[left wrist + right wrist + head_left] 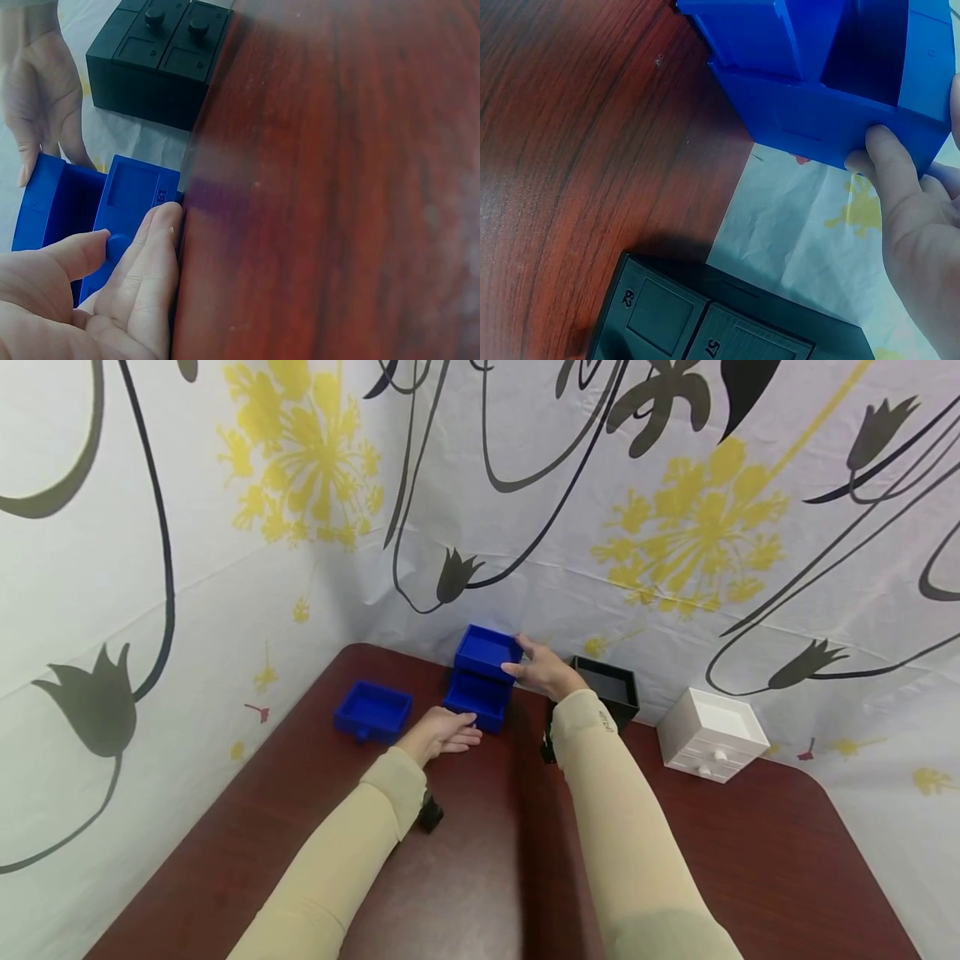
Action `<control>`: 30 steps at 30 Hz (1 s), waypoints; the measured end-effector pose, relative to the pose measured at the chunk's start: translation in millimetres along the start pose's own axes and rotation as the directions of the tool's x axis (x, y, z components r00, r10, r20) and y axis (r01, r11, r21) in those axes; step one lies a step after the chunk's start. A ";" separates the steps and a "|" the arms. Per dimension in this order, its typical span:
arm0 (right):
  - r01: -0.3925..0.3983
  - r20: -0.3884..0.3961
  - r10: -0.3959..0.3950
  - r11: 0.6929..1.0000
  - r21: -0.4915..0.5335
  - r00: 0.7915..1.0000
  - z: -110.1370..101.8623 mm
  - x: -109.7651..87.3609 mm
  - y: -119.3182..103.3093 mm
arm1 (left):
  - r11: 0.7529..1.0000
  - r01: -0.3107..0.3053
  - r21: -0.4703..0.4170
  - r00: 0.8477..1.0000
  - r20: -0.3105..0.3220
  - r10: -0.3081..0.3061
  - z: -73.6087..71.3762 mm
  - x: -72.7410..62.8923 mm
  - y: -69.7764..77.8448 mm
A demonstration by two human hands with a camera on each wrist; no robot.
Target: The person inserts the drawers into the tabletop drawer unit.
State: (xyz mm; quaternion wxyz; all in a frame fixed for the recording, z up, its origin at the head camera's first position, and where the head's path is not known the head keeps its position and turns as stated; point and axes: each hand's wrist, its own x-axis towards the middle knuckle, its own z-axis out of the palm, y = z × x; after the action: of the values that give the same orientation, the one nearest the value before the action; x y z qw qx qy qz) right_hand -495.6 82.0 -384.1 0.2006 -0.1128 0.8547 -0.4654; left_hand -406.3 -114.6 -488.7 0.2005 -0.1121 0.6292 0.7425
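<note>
A small blue drawer cabinet (pixel 489 647) stands near the back edge of the table. Its lower drawer (pixel 480 697) is slid partly out of the front. In the left wrist view my left hand (pixel 112 300) has thumb and fingers about the round knob (pixel 116 247) of that drawer. My right hand (pixel 546 670) grips the right side of the cabinet, with the thumb toward the front and other fingers behind the top. In the right wrist view, fingertips press the blue side wall (pixel 802 112) close to the open upper slot.
A separate blue drawer (pixel 372 708) lies on the table (pixel 300 827) to the left. Right of my right hand stands a black drawer cabinet (pixel 609 681), partly covered by the sleeve. Farther right is a white drawer cabinet (pixel 712 735). Patterned cloth (pixel 487 518) hangs behind the table.
</note>
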 end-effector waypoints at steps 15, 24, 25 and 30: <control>-0.009 0.019 0.007 0.996 0.090 1.000 1.8 0.1 -0.6 | 1.000 0.008 -0.014 1.000 0.005 -0.008 -0.5 0.0 2.5; 0.000 0.019 -0.002 0.997 0.083 1.000 3.2 2.3 -1.2 | 1.000 0.009 -0.004 1.000 -0.021 -0.009 -1.9 2.6 4.0; 0.000 0.017 -0.001 0.997 0.083 1.000 3.1 2.3 -1.2 | 1.000 0.007 -0.006 1.000 -0.020 -0.007 -1.7 2.9 4.1; -0.012 0.005 0.012 0.997 0.081 1.000 1.0 0.9 1.0 | 1.000 0.013 -0.014 1.000 -0.009 -0.013 1.2 4.6 3.5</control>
State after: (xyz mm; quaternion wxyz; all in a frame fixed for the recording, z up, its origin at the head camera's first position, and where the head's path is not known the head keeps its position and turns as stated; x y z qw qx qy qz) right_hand -496.0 81.4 -385.6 0.2098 -0.1004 0.8353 -0.4983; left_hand -411.9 -113.2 -487.2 0.2016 -0.1209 0.6243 0.7450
